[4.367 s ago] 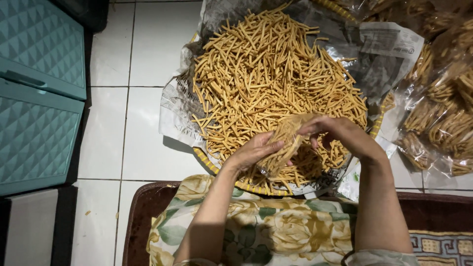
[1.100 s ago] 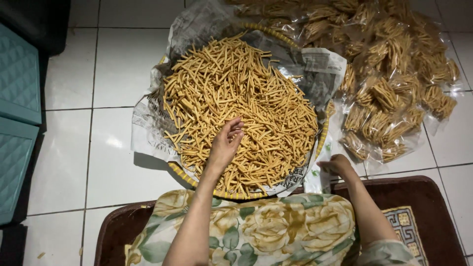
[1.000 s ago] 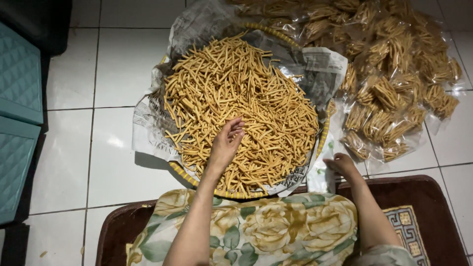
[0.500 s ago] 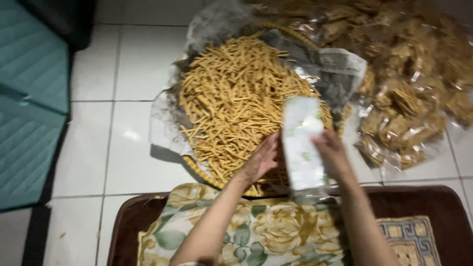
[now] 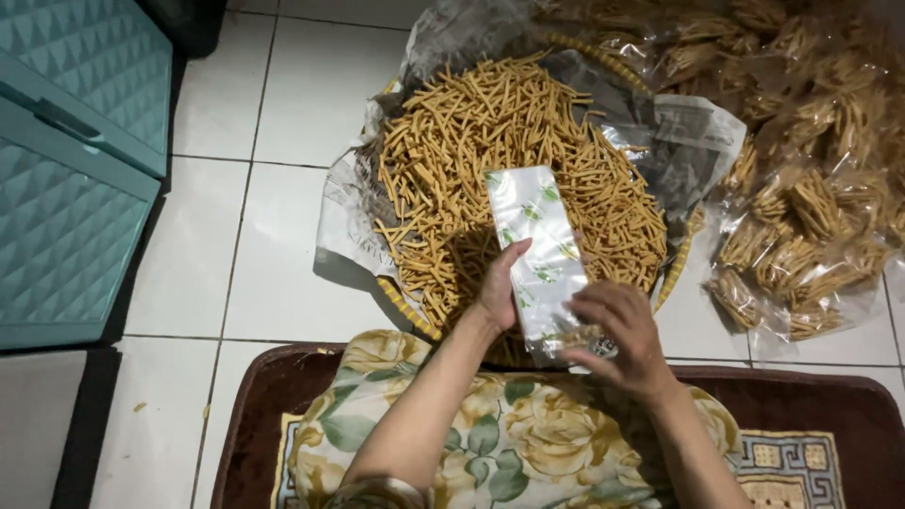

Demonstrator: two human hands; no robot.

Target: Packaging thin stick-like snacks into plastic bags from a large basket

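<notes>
Both hands' (image 5: 500, 297) (image 5: 617, 330) grip closed around clear plastic bag (image 5: 537, 250), its bottom hidden.

Both hands are now meeting over the near edge of the tray of snack sticks (image 5: 429, 203). The right hand (image 5: 617, 335), earlier down beside the tray, is gripping a clear leaf-printed plastic bag (image 5: 537, 254), while the left hand (image 5: 500, 287), earlier resting on the sticks, is steadying the bag's side.
</notes>
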